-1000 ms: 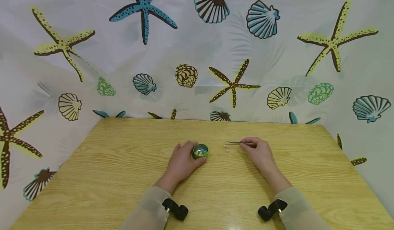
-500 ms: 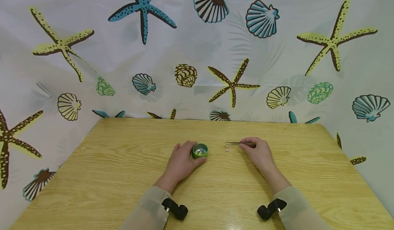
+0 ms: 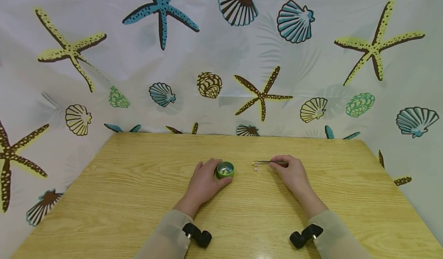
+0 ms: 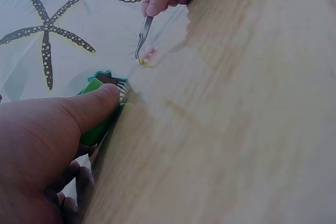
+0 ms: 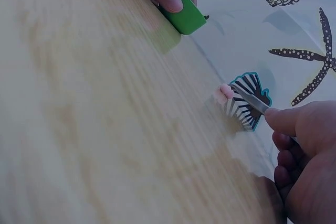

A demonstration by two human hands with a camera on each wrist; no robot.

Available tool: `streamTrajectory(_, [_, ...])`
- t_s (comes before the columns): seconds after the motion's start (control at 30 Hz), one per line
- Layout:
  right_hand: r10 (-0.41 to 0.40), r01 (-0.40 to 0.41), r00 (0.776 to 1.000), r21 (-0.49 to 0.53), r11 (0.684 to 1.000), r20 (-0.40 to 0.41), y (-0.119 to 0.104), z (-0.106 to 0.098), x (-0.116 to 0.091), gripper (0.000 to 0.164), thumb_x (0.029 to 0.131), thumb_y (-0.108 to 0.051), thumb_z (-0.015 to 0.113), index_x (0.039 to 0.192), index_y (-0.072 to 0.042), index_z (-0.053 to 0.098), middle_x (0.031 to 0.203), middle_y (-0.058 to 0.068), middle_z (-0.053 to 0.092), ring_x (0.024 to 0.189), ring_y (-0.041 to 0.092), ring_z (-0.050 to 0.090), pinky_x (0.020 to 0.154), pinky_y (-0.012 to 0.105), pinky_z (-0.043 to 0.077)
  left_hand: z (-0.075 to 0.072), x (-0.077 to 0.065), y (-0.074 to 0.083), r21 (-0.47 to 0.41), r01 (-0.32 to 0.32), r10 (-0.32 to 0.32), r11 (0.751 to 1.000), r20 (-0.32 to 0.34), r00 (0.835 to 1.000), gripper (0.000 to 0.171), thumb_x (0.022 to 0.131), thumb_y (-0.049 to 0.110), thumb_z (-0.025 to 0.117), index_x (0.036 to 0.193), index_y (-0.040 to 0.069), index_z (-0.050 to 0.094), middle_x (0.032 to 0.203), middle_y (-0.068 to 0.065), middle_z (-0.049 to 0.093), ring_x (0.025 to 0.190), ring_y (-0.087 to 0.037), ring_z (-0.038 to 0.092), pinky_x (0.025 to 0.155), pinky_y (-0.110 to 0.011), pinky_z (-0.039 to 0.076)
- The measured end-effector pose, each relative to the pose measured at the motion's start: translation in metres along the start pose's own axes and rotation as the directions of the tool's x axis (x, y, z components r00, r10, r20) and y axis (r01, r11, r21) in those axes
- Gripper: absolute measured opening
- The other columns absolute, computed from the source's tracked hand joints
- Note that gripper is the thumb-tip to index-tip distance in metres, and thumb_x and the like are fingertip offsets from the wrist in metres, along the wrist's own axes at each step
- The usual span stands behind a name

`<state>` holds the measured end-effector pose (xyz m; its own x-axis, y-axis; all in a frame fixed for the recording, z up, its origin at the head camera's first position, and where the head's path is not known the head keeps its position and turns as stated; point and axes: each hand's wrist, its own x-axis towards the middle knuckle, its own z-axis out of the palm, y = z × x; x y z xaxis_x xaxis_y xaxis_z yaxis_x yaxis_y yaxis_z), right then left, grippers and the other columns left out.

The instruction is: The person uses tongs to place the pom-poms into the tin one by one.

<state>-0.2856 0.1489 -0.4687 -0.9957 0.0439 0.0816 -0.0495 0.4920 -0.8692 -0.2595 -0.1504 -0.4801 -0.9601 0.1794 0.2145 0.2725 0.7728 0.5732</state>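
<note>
Near the table's middle, my left hand (image 3: 205,180) holds a small round green cup (image 3: 225,177), thumb and fingers curled round its side. Shiny metal shows inside it, with several tiny yellow and bluish pieces at the bottom. To the right, my right hand (image 3: 290,171) pinches metal tweezers (image 3: 263,161) that point left. Their bent tips are right at a tiny yellow piece (image 3: 253,164) on the table. Two small pink pieces (image 3: 255,169) lie just beside it. In the right wrist view the tweezers (image 5: 253,100) overlap the pink pieces (image 5: 226,93), and the yellow one is hidden.
The wood-grain table (image 3: 155,162) stretches to both sides. Behind it hangs a pale cloth (image 3: 187,109) printed with starfish and shells, meeting the table's back edge. A black mount (image 3: 197,235) sits on each sleeve cuff.
The tweezer tips have lowered slightly onto the yellow piece and come closer together. My left hand and the green cup have stayed in place.
</note>
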Motion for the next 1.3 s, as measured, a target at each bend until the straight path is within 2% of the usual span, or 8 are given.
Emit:
streamTrajectory(0.33, [-0.008, 0.008, 1.000, -0.004, 1.000, -0.002, -0.002, 0.000, 0.001, 0.018, 0.105, -0.018, 0.080, 0.118, -0.006, 0.084, 0.120, 0.012, 0.077, 0.108, 0.030, 0.071, 0.095, 0.045, 0.057, 0.000, 0.001, -0.002, 0.003, 0.001, -0.001, 1.000, -0.002, 1.000, 0.068, 0.099, 0.037, 0.087, 0.150, 0.000, 0.062, 0.143, -0.017, 0.069, 0.135, -0.036, 0.064, 0.133, -0.060, 0.023])
streamTrajectory(0.73, [-0.011, 0.013, 0.999, 0.066, 0.998, -0.031, -0.008, 0.000, -0.003, 0.018, 0.104, -0.017, 0.081, 0.118, -0.005, 0.083, 0.124, 0.014, 0.077, 0.110, 0.031, 0.071, 0.084, 0.031, 0.055, -0.001, 0.000, 0.000, 0.000, 0.017, -0.017, 1.000, 0.007, 1.000, 0.070, 0.099, 0.037, 0.087, 0.152, 0.000, 0.061, 0.149, -0.019, 0.066, 0.142, -0.037, 0.059, 0.135, -0.058, 0.020])
streamTrajectory(0.97, [-0.022, 0.026, 0.999, 0.099, 0.995, -0.042, -0.017, 0.003, -0.005, 0.019, 0.105, -0.020, 0.081, 0.119, -0.008, 0.083, 0.129, 0.011, 0.075, 0.114, 0.029, 0.072, 0.085, 0.027, 0.056, -0.003, -0.001, 0.004, -0.017, 0.008, -0.008, 1.000, -0.004, 1.000, 0.065, 0.099, 0.034, 0.088, 0.149, 0.000, 0.064, 0.143, -0.017, 0.069, 0.136, -0.036, 0.064, 0.134, -0.060, 0.021])
streamTrajectory(1.1, [-0.044, 0.048, 0.999, 0.117, 0.992, -0.031, -0.025, 0.005, -0.008, 0.017, 0.105, -0.019, 0.080, 0.118, -0.007, 0.083, 0.125, 0.011, 0.076, 0.111, 0.028, 0.071, 0.084, 0.027, 0.056, -0.003, -0.002, 0.004, -0.015, 0.009, -0.009, 1.000, 0.000, 1.000, 0.066, 0.099, 0.035, 0.088, 0.149, 0.000, 0.064, 0.144, -0.017, 0.068, 0.136, -0.036, 0.063, 0.134, -0.060, 0.021])
streamTrajectory(1.3, [-0.084, 0.082, 0.997, 0.149, 0.985, 0.002, -0.039, 0.010, -0.014, 0.018, 0.105, -0.018, 0.080, 0.119, -0.007, 0.083, 0.126, 0.009, 0.075, 0.113, 0.027, 0.071, 0.091, 0.031, 0.057, -0.003, -0.002, 0.004, -0.022, 0.011, -0.011, 1.000, 0.005, 1.000, 0.068, 0.098, 0.036, 0.088, 0.150, 0.000, 0.063, 0.147, -0.019, 0.067, 0.140, -0.038, 0.061, 0.134, -0.060, 0.021])
